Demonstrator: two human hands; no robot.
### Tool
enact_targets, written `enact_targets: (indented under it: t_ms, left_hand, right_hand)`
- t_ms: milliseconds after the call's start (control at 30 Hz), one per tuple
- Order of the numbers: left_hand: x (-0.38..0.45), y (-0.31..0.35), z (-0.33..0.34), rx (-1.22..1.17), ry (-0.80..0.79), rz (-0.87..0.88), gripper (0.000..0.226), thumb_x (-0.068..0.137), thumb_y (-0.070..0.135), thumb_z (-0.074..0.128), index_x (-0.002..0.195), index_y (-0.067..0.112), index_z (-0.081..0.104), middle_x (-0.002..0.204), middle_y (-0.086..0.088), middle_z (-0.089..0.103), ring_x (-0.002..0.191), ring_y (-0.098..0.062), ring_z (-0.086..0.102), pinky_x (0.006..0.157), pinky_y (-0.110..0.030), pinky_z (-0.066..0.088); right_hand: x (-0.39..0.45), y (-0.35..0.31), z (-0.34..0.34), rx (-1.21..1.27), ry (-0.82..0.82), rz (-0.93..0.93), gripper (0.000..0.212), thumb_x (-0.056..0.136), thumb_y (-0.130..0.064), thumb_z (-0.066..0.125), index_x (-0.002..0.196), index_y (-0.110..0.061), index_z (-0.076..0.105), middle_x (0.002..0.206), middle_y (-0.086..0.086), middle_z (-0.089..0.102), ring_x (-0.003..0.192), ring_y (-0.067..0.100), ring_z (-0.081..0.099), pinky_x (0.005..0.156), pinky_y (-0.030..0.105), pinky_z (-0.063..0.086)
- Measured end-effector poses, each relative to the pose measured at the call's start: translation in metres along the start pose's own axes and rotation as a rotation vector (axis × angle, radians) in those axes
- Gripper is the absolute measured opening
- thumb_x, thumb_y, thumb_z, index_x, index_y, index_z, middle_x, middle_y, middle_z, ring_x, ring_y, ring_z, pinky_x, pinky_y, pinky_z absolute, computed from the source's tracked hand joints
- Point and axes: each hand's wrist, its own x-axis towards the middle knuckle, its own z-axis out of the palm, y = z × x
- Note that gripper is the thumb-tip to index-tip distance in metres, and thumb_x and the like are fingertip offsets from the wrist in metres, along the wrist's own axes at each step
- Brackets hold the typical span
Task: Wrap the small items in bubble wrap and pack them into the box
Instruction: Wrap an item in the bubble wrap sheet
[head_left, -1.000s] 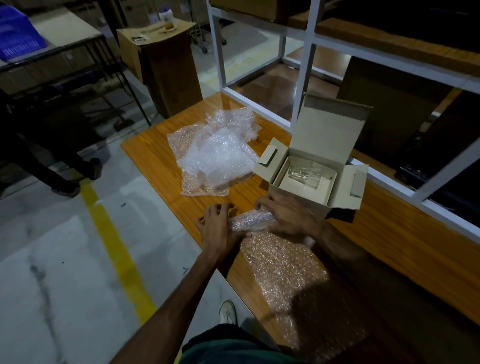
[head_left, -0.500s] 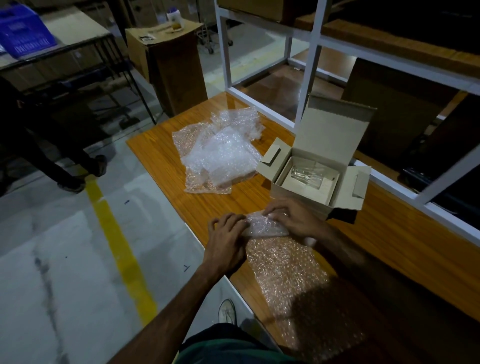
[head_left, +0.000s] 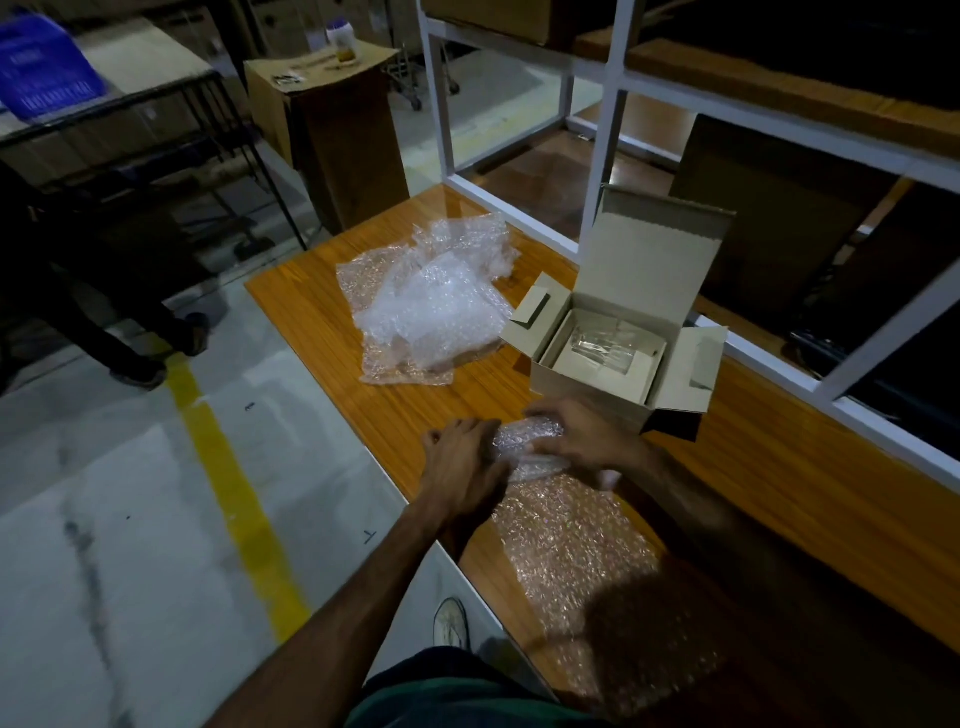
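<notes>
So right now both my hands are on a little bubble-wrapped bundle (head_left: 527, 447) sitting on the wooden table (head_left: 322, 312), near its left edge. My left hand (head_left: 465, 467) is on the left end of it, fingers curled over the wrap and gripping. My right hand (head_left: 587, 441) has the right end, fingers bent round it too, though that hand is kinda blurry so I can't say exactly how the fingertips sit. Whatever's inside the bundle is hidden by the wrap.

The bundle is at the far end of a long sheet of bubble wrap (head_left: 576, 551) that lies flat on the table and runs back toward me, its near end lost in shadow.

Just beyond my right hand is the small cardboard box (head_left: 587, 384), lid standing up at the back and side flaps folded out. Something clear and glassy (head_left: 602, 345) sits down inside it, can't make out more than that.

Further out and to the left there's a loose pile of bubble wrap (head_left: 426, 306), well apart from the bundle. A white shelf frame (head_left: 608, 124) runs along the far right side of the table.
</notes>
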Motion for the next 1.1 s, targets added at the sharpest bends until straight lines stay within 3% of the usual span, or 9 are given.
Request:
enact_targets:
  t_ms: [133, 267, 400, 633, 733, 867, 967, 1100]
  left_hand:
    - [0.005, -0.005, -0.005, 0.07, -0.005, 0.064, 0.07, 0.096, 0.074, 0.035, 0.135, 0.022, 0.06, 0.121, -0.002, 0.065, 0.113, -0.021, 0.052, 0.103, -0.045, 0.028]
    - [0.009, 0.0, -0.009, 0.114, -0.007, 0.069, 0.068, 0.092, 0.078, 0.037, 0.126, 0.025, 0.062, 0.117, 0.001, 0.064, 0.11, -0.019, 0.05, 0.101, -0.042, 0.024]
    - [0.005, 0.004, -0.006, 0.087, 0.048, 0.037, 0.054, 0.087, 0.067, 0.054, 0.123, 0.027, 0.06, 0.12, 0.002, 0.063, 0.112, -0.018, 0.048, 0.101, -0.042, 0.024]
    - [-0.007, 0.012, -0.006, -0.042, 0.054, 0.037, 0.038, 0.091, 0.053, 0.052, 0.116, 0.024, 0.058, 0.11, 0.002, 0.065, 0.11, -0.018, 0.053, 0.103, -0.046, 0.03]
    - [-0.014, 0.014, -0.007, -0.059, 0.045, 0.049, 0.035, 0.087, 0.047, 0.054, 0.115, 0.025, 0.056, 0.107, 0.003, 0.064, 0.109, -0.014, 0.05, 0.104, -0.048, 0.03]
    - [-0.024, 0.018, -0.003, -0.098, 0.079, 0.056, 0.042, 0.093, 0.066, 0.045, 0.113, 0.03, 0.054, 0.107, 0.009, 0.062, 0.105, -0.009, 0.049, 0.098, -0.037, 0.023]
    - [-0.026, 0.023, 0.001, -0.147, 0.093, 0.024, 0.044, 0.094, 0.071, 0.043, 0.109, 0.031, 0.054, 0.102, 0.009, 0.062, 0.1, -0.01, 0.051, 0.1, -0.041, 0.027]
    - [-0.024, 0.024, 0.0, -0.168, 0.086, 0.034, 0.047, 0.089, 0.072, 0.052, 0.105, 0.029, 0.055, 0.094, 0.01, 0.057, 0.093, -0.01, 0.049, 0.098, -0.04, 0.029]
  right_hand:
    - [-0.006, 0.0, -0.005, -0.094, -0.034, -0.011, 0.058, 0.094, -0.043, 0.076, 0.146, -0.025, 0.057, 0.145, -0.002, 0.058, 0.129, 0.018, 0.053, 0.1, 0.036, 0.041]
    - [-0.006, 0.002, -0.009, -0.059, -0.071, -0.033, 0.052, 0.092, -0.039, 0.078, 0.139, -0.029, 0.059, 0.138, -0.003, 0.061, 0.119, 0.016, 0.057, 0.1, 0.04, 0.048]
    - [-0.008, 0.003, -0.011, 0.074, -0.081, 0.006, 0.044, 0.091, -0.039, 0.079, 0.13, -0.035, 0.06, 0.127, -0.009, 0.06, 0.109, 0.013, 0.061, 0.091, 0.038, 0.053]
    - [-0.011, 0.005, -0.008, 0.125, -0.107, 0.029, 0.042, 0.091, -0.023, 0.079, 0.123, -0.037, 0.057, 0.119, -0.019, 0.054, 0.106, 0.011, 0.058, 0.083, 0.033, 0.05]
    - [-0.017, 0.007, -0.006, 0.152, -0.134, 0.033, 0.046, 0.09, -0.018, 0.079, 0.124, -0.038, 0.055, 0.125, -0.016, 0.054, 0.11, 0.012, 0.059, 0.088, 0.038, 0.055]
    - [-0.031, 0.008, 0.004, 0.095, -0.059, 0.013, 0.05, 0.089, -0.021, 0.079, 0.117, -0.052, 0.052, 0.135, -0.016, 0.052, 0.116, 0.013, 0.058, 0.09, 0.046, 0.06]
    - [-0.038, 0.009, 0.011, 0.062, -0.008, -0.019, 0.052, 0.088, -0.021, 0.081, 0.119, -0.05, 0.051, 0.135, -0.02, 0.046, 0.115, 0.008, 0.054, 0.087, 0.044, 0.06]
    - [-0.042, 0.012, 0.002, 0.236, -0.063, 0.058, 0.059, 0.085, -0.029, 0.084, 0.129, -0.051, 0.051, 0.133, -0.013, 0.055, 0.11, 0.016, 0.064, 0.085, 0.048, 0.063]
